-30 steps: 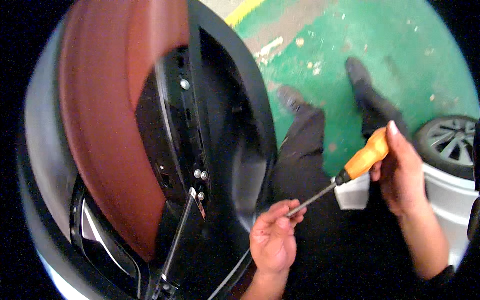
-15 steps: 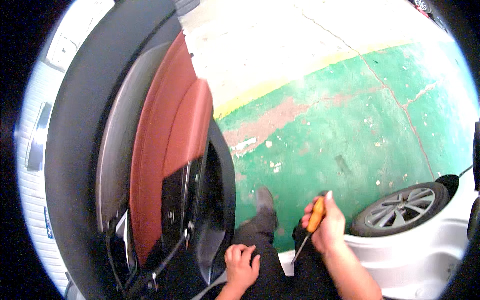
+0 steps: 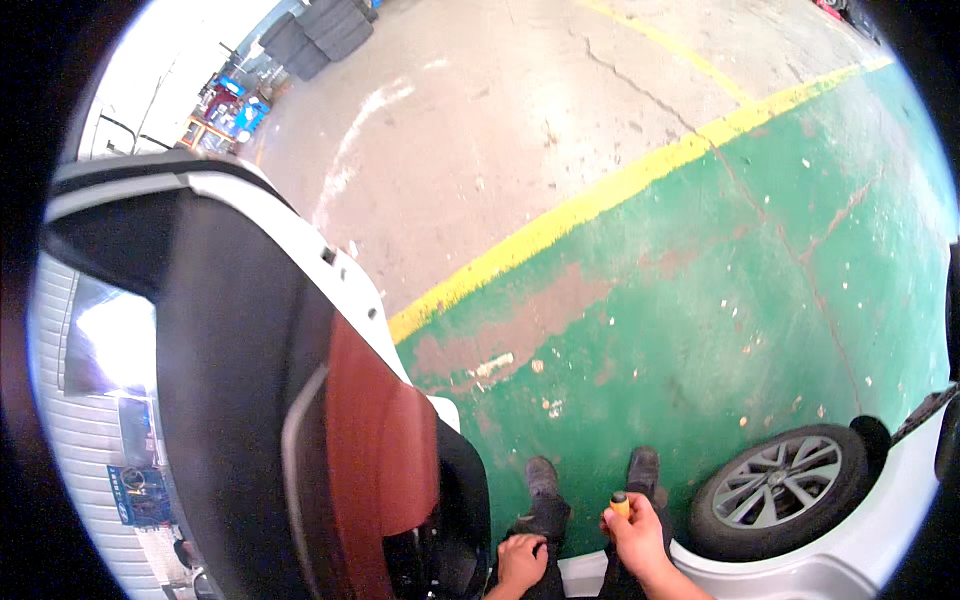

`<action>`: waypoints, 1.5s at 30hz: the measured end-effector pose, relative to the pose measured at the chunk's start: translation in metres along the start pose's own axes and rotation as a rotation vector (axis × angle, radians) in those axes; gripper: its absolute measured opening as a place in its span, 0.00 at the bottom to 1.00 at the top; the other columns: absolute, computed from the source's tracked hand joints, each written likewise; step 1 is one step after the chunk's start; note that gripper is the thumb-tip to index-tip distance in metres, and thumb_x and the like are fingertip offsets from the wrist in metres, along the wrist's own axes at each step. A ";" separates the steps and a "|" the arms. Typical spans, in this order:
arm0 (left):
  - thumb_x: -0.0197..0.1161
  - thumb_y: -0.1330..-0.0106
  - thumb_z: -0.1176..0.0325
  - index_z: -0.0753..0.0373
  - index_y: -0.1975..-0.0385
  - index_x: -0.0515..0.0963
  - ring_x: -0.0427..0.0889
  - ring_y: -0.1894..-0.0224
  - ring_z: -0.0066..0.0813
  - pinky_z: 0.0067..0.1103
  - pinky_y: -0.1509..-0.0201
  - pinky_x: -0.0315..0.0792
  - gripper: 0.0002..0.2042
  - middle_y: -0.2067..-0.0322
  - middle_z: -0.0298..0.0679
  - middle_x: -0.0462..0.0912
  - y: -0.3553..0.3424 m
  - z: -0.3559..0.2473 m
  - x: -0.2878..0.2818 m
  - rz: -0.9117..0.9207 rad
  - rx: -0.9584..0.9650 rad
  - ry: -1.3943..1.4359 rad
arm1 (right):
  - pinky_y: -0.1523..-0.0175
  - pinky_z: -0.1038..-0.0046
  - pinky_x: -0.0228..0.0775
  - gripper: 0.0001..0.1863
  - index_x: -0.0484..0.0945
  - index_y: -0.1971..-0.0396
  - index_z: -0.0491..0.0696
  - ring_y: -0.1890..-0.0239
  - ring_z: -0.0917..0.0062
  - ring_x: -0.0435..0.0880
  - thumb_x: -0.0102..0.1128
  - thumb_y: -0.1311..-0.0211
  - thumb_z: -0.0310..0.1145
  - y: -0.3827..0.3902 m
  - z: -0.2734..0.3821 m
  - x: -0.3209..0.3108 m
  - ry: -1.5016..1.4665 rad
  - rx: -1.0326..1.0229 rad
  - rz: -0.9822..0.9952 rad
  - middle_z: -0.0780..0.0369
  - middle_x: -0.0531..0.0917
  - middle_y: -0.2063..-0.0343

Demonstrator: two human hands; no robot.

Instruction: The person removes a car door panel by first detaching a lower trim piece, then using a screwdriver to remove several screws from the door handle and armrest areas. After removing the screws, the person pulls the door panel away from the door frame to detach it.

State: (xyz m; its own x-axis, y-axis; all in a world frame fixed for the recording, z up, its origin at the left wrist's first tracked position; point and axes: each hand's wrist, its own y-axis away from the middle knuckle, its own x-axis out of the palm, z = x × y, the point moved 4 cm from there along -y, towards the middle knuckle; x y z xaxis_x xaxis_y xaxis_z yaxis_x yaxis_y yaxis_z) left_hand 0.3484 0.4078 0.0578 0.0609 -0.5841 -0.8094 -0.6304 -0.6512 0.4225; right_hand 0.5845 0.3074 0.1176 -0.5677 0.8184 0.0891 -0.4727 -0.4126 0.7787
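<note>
My right hand (image 3: 637, 540) is closed around the yellow-orange handle of a screwdriver (image 3: 621, 508). The handle's dark end sticks up out of the fist; the shaft is hidden at this moment. Over my left thigh rests my left hand (image 3: 522, 562), its fingers slightly bent and holding nothing. To its left stands an opened car door (image 3: 380, 440) with a red and black inner panel and a white edge.
On the right is a silver car body with a front wheel (image 3: 780, 480). My dark shoes (image 3: 543, 478) stand on the green floor (image 3: 680, 360), bounded by a yellow line (image 3: 560, 215). Stacked tyres (image 3: 325, 38) and a blue toolboard (image 3: 142, 495) appear farther off.
My view has risen and turned, so the door's outer edge and both shoes show. The screwdriver has tipped, hiding its shaft. My left hand stays on my thigh.
</note>
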 end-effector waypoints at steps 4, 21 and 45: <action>0.62 0.39 0.58 0.59 0.57 0.84 0.80 0.49 0.47 0.38 0.44 0.73 0.15 0.56 0.44 0.85 0.032 -0.050 -0.032 0.306 -0.126 -0.030 | 0.54 0.67 0.77 0.21 0.75 0.55 0.40 0.62 0.67 0.85 0.69 0.43 0.37 0.044 0.092 -0.050 0.436 -0.156 -0.097 0.52 0.84 0.64; 0.61 0.37 0.67 0.60 0.56 0.79 0.79 0.56 0.48 0.38 0.52 0.73 0.11 0.61 0.46 0.81 0.011 -0.509 -0.589 -0.561 1.416 0.637 | 0.64 0.70 0.70 0.27 0.75 0.56 0.38 0.71 0.72 0.77 0.70 0.44 0.47 0.211 0.448 0.079 0.547 -0.114 1.138 0.57 0.80 0.67; 0.55 0.36 0.62 0.58 0.74 0.74 0.78 0.68 0.38 0.33 0.65 0.71 0.08 0.74 0.37 0.76 -0.076 -0.525 -0.687 -1.362 0.739 -0.120 | 0.34 0.67 0.60 0.26 0.75 0.49 0.38 0.40 0.71 0.73 0.67 0.45 0.37 0.219 0.512 0.247 1.448 0.890 2.188 0.56 0.76 0.44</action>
State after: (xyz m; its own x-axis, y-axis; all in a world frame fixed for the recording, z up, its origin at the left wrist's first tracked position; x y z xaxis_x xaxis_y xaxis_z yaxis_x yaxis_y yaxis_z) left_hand 0.7604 0.6045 0.7956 0.8467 0.2937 -0.4436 -0.3827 -0.2430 -0.8913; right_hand 0.6859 0.6238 0.6274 0.3296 -0.7311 0.5973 0.7855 0.5634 0.2561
